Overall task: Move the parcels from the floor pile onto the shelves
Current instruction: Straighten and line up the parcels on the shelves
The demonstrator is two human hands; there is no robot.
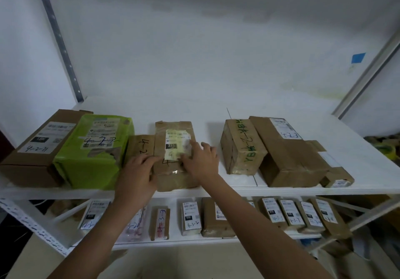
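A taped brown parcel (173, 131) with a yellowish label lies on the white upper shelf (281, 109), its near end at the shelf's front edge. My left hand (138, 174) rests on its left near corner, fingers spread over the seam with a low brown parcel (140, 144) marked "4-2". My right hand (201, 159) lies flat on the parcel's top right, fingertips on the label. Neither hand curls round it.
A green-wrapped parcel (95, 148) and a long brown box (36, 146) fill the shelf's left. Two brown boxes (242, 146) (287, 155) stand at the right. Several small labelled parcels (190, 218) line the lower shelf. Metal uprights (58, 38) frame the rack.
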